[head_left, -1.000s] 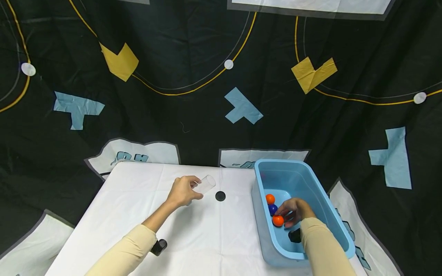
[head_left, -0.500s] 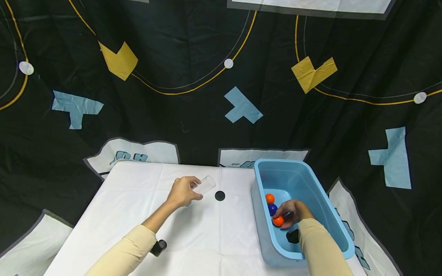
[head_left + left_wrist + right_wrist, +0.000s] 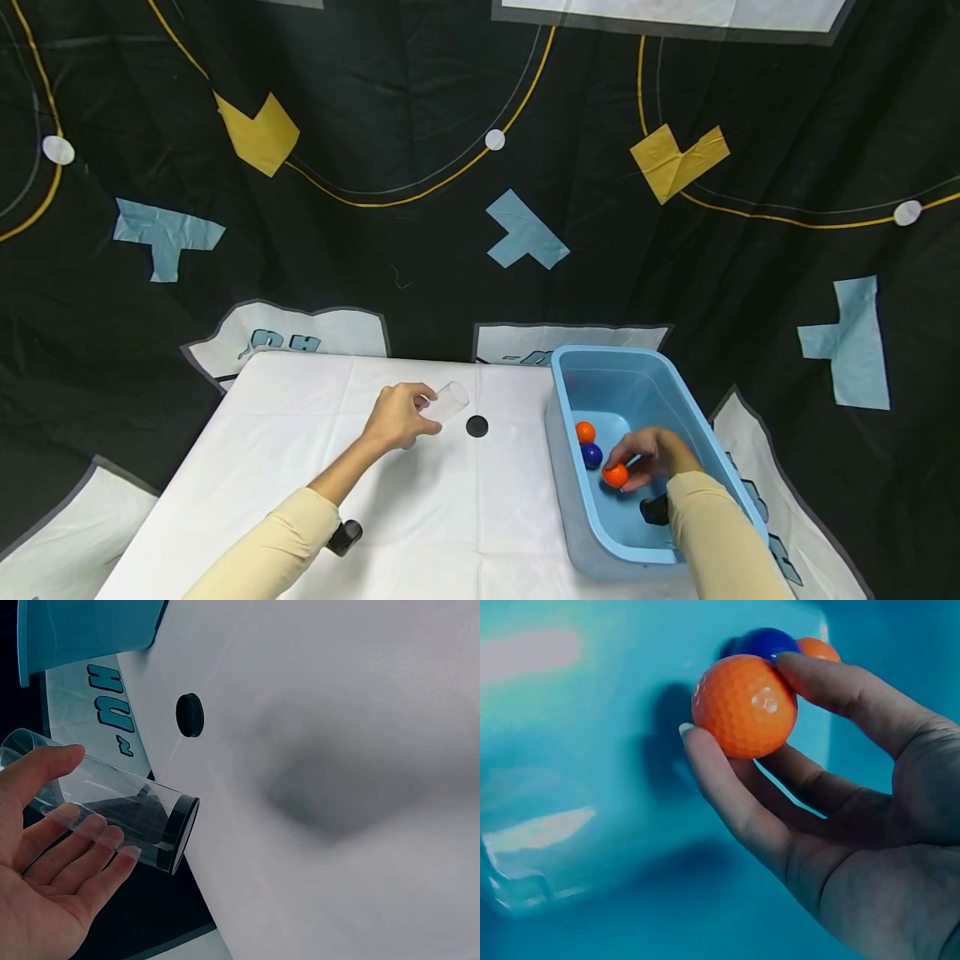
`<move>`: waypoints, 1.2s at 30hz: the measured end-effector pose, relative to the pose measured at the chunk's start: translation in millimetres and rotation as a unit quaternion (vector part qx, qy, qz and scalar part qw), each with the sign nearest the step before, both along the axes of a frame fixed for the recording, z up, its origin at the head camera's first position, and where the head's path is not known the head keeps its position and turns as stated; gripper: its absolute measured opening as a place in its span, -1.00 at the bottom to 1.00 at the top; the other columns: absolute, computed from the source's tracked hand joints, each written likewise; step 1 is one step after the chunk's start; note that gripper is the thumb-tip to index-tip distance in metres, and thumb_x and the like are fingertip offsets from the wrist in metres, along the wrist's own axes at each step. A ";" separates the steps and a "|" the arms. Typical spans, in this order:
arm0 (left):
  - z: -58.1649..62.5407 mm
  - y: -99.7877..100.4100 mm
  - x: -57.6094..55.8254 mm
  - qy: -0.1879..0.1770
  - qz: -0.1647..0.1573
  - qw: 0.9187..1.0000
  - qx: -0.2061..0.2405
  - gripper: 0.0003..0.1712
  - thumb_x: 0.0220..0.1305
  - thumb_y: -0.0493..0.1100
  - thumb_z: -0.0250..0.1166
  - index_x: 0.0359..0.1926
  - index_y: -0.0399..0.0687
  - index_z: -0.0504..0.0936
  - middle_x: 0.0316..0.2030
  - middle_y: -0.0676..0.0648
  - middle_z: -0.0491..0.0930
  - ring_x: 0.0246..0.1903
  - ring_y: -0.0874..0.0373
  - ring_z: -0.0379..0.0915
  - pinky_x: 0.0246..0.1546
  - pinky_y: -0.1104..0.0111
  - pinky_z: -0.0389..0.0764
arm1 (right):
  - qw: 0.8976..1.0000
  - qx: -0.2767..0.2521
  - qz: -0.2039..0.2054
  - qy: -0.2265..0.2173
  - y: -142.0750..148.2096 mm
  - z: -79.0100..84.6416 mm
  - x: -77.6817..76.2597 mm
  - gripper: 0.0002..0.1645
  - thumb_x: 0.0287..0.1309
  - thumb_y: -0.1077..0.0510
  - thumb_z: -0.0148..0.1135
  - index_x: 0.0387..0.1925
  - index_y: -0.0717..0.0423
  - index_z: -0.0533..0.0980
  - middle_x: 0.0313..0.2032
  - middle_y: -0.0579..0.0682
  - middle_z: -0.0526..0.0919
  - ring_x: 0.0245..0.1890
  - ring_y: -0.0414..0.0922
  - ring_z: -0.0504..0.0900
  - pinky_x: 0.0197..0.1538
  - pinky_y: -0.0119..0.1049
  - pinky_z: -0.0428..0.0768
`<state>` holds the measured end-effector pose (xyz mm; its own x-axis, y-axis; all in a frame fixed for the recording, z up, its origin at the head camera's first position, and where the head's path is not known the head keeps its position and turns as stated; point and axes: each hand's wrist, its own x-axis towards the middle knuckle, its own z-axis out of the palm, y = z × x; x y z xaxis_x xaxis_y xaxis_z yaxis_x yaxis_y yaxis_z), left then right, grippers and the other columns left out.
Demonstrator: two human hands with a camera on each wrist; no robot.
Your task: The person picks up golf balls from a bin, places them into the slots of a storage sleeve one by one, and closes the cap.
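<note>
Before a black backdrop (image 3: 420, 292), white table (image 3: 442, 517) beneath clear tube (image 3: 452, 401).

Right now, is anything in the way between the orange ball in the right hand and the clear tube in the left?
Yes: the left wall of the blue tub, since the orange ball is inside and would probably need lifting over. Beyond it, a low black disc near the clear tube looks unlikely to hinder.
</note>
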<state>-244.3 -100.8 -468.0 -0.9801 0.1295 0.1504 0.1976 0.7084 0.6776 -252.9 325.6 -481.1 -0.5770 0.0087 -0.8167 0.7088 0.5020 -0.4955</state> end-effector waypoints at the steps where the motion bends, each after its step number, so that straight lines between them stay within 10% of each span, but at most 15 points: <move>1: 0.1 0.1 0.1 0.000 -0.001 1.000 -0.001 -0.55 -0.21 -0.20 0.64 -0.18 -0.10 0.77 -0.27 -0.17 0.78 -0.24 0.04 0.71 -0.14 0.12 0.67 | 1.000 -0.006 0.005 0.003 0.8 3.7 -1.1 -0.70 0.24 0.23 0.33 -0.06 0.36 0.58 -0.25 0.20 0.64 -0.33 -0.01 0.80 -0.01 -0.23 0.69; 19: 8.8 9.6 0.3 -0.003 -0.019 1.000 -0.010 -0.54 -0.19 -0.21 0.61 -0.14 -0.12 0.77 -0.29 -0.13 0.76 -0.30 0.10 0.66 -0.20 0.18 0.67 | 0.974 -0.040 0.127 0.182 -31.9 105.1 -17.2 -0.58 0.30 0.07 0.25 -0.01 0.35 0.56 -0.15 0.13 0.62 -0.27 -0.06 0.74 0.03 -0.13 0.71; 36: 16.2 23.7 2.0 0.001 -0.038 0.999 0.008 -0.56 -0.19 -0.20 0.61 -0.16 -0.08 0.77 -0.32 -0.09 0.77 -0.28 0.09 0.69 -0.19 0.19 0.67 | 0.959 -0.060 0.114 0.251 -132.8 125.8 -21.8 -0.63 0.21 0.12 0.37 -0.07 0.32 0.60 0.00 0.23 0.65 -0.16 0.05 0.74 0.07 -0.11 0.69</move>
